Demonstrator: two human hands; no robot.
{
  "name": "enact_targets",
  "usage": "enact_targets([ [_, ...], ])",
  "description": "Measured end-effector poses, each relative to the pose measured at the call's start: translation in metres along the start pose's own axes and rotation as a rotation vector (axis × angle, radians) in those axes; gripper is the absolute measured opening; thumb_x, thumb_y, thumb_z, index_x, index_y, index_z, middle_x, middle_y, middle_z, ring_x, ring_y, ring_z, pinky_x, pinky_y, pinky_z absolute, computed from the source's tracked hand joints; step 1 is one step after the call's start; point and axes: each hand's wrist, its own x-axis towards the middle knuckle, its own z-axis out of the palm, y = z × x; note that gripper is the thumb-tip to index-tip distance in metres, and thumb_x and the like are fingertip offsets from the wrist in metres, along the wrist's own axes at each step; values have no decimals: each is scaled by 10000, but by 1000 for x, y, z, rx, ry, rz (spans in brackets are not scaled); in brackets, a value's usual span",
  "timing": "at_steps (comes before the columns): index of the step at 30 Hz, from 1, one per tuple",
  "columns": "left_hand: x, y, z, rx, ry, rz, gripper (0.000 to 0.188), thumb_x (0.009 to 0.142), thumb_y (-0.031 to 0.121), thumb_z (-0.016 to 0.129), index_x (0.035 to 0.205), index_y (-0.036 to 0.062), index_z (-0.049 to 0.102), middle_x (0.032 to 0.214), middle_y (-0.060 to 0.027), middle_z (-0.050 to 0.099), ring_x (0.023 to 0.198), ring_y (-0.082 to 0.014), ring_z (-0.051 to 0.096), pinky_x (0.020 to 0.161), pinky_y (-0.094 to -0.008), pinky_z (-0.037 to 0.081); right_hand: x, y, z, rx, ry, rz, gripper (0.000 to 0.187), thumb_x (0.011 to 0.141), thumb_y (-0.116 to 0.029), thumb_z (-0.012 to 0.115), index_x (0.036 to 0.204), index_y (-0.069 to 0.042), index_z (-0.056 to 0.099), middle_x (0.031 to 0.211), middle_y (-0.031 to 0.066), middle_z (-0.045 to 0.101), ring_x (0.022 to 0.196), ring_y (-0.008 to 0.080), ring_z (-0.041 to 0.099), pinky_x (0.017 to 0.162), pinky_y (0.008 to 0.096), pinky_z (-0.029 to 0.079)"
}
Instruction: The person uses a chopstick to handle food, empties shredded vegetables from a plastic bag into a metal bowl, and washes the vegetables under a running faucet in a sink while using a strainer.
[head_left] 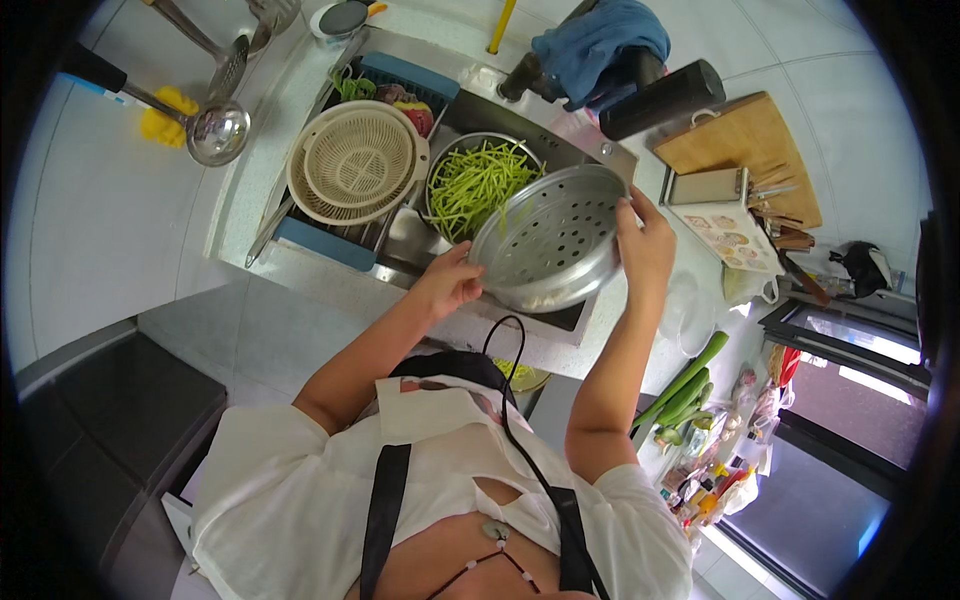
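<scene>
Between my two hands is a round metal steamer pan (548,235) with holes in its bottom, tilted over the right part of the sink. My left hand (447,284) grips its left rim, fingers closed. On the upper right rim, my right hand (645,232) has its fingers wrapped round the edge. Just left of and behind the pan, a metal bowl (520,139) stands in the sink, filled with cut green bean-like stalks (480,185). The pan hides part of that bowl's right side.
Beige plastic colanders (312,200) sit nested over a blue rack (325,243) on the left. A cloth-draped faucet (600,50) rises behind the sink. To the right stand a knife holder (708,188) and a cutting board (770,140); long green vegetables (685,388) lie nearer me.
</scene>
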Motion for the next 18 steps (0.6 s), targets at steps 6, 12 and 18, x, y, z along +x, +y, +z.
enact_targets([
  [6,6,-9,-2,-21,-1,-62,616,784,-14,526,1321,62,233,848,-81,535,590,-122,513,477,-212,444,2,6,3,-48,-23,47,441,781,-396,444,1091,-115,584,928,159,619,887,328,578,778,382,441],
  [12,-15,-12,4,153,-44,96,708,758,-29,536,1349,85,163,898,-62,538,601,-109,515,496,-215,453,-26,12,-13,164,37,62,413,777,-326,491,1096,-77,575,957,163,614,892,325,584,796,366,438],
  [18,-17,-6,24,494,-40,368,780,747,-31,529,1376,154,105,1104,-79,508,686,-116,547,535,-224,472,-35,68,4,297,-45,44,444,757,-181,546,1165,-14,494,1022,195,588,728,255,606,738,344,461],
])
